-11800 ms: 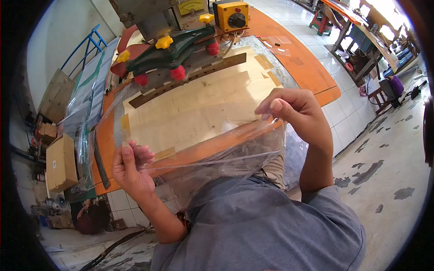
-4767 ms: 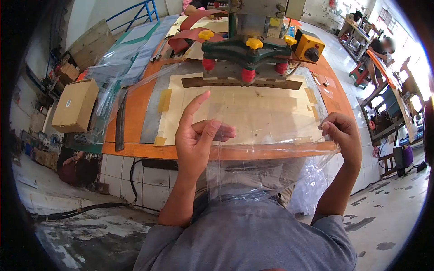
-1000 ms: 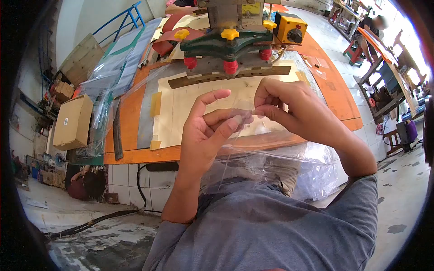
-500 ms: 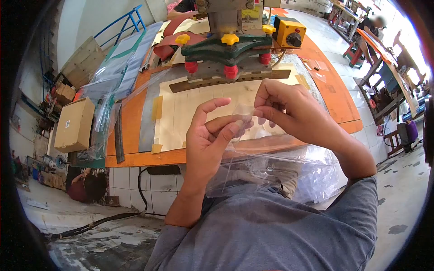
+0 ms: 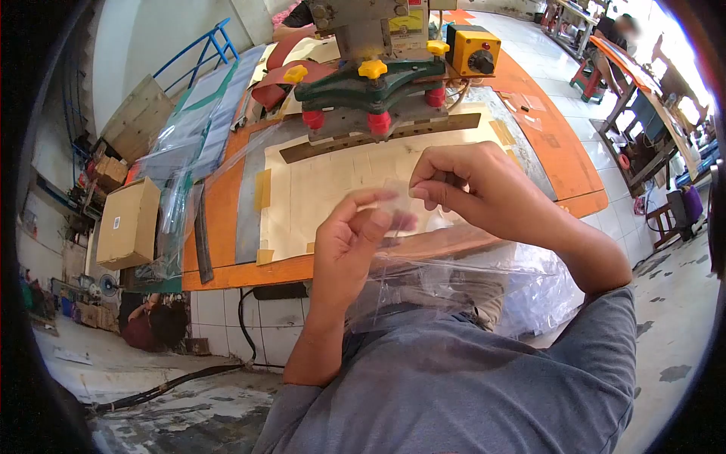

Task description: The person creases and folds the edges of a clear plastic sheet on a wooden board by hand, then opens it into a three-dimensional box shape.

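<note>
- Hanging below both hands past the worktable's [image 5: 295,271] near edge, as clear plastic film [image 5: 446,281].
- Pinched at its upper edge in the right hand's [image 5: 473,181] closed fingertips.
- Curled alongside with left hand [image 5: 348,246], blurred at the fingers, impossible to tell if gripping.
- Boxed at left in cardboard carton [image 5: 128,225], contents unseen.

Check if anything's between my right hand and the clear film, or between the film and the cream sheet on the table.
Nothing visible separates your right hand from the clear film; its fingers appear to pinch it. Toward the cream sheet, only your left hand looks in the way, over the sheet's near half.
</note>
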A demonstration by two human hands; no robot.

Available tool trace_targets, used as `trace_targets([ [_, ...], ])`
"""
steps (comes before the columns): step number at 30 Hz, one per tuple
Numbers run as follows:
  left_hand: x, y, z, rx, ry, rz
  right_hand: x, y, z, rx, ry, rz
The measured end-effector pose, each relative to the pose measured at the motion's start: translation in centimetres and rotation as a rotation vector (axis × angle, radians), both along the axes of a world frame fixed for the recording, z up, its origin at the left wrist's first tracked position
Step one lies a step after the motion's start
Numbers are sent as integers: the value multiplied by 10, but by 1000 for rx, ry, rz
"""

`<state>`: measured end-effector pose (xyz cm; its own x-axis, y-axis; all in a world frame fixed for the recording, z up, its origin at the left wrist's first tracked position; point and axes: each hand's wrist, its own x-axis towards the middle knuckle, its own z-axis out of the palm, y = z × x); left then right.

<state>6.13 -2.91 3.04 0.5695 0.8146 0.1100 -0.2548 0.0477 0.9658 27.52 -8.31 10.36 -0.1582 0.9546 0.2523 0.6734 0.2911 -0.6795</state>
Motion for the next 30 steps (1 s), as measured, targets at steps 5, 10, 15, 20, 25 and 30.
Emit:
trace_targets([
  [5,0,-2,-7,77,50,19,1,2,-5,-20,43,11],
  [10,4,-7,-11,91,13,65,0,3,-5,6,45,14],
  [15,6,-8,-15,54,-37,79,-1,3,-6,-5,79,11],
  [20,6,-10,-13,34,-14,85,-1,4,-8,26,88,40],
  [25,5,-11,-12,16,-31,72,-2,3,-6,49,37,48],
  [30,5,-11,-12,15,-15,46,-1,3,-7,70,-7,54],
])
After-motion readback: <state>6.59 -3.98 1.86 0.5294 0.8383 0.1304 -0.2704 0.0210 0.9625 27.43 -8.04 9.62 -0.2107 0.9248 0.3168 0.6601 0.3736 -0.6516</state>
